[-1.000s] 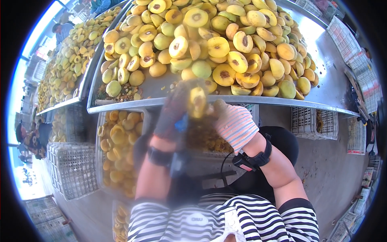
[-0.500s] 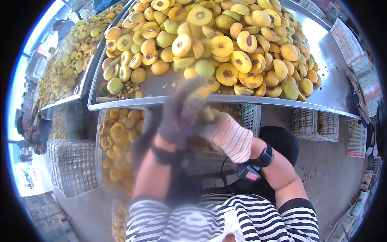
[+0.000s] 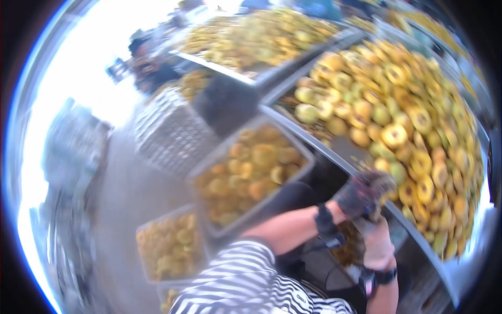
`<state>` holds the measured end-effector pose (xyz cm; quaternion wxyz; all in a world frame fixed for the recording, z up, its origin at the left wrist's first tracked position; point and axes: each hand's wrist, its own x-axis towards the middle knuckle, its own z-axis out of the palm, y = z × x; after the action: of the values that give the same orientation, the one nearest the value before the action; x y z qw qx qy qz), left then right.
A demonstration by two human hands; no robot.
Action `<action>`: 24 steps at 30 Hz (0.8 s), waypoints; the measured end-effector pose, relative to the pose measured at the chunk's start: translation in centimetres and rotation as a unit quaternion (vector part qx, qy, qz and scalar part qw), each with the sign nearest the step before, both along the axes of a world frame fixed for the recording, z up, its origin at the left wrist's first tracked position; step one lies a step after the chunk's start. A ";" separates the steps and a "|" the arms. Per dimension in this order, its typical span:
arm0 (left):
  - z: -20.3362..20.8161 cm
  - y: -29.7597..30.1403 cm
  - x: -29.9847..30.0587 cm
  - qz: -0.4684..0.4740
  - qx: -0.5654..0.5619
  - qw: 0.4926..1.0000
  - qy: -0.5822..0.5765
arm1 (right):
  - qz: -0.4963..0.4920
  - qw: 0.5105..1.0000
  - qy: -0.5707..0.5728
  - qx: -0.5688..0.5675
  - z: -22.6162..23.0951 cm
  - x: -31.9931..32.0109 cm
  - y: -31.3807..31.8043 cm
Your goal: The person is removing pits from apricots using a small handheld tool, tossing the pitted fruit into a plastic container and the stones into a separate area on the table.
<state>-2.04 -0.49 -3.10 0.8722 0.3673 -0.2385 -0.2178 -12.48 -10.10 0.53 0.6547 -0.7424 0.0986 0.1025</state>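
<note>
fruit (image 3: 395, 136) on tray (image 3: 348, 150) | hands (image 3: 362, 194) at tray's near edge | fruit-filled crates (image 3: 210, 226) left of hands

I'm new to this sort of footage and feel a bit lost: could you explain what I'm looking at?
There is no machine here, just a person working with two gloved hands. A wide fisheye camera worn on the head looks down, so edges bend and the striped shirt shows below. The left hand wears a dark glove, the right hand a pale one; they are close together by the near edge of a metal table. On it is a heap of yellow fruit, many pieces halved. A crate of similar fruit stands beside it. Blur hides what, if anything, the hands hold.
</note>
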 end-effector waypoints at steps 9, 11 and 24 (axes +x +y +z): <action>3.8 3.8 0.7 0.027 0.254 0.947 -0.194 | 0.005 0.996 -0.080 -0.030 -0.7 -1.1 2.7; 4.3 4.6 0.3 0.028 0.262 0.952 -0.156 | 0.049 0.945 0.179 0.270 2.0 -1.7 2.9; 4.4 3.4 -1.6 -0.010 0.123 0.987 -0.103 | 0.009 0.996 -0.019 -0.091 -2.8 -1.8 0.9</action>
<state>-3.68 2.93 1.33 0.7891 0.4898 -0.3020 -0.2149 -14.25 -9.18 -2.24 0.5854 -0.8014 0.0890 0.0849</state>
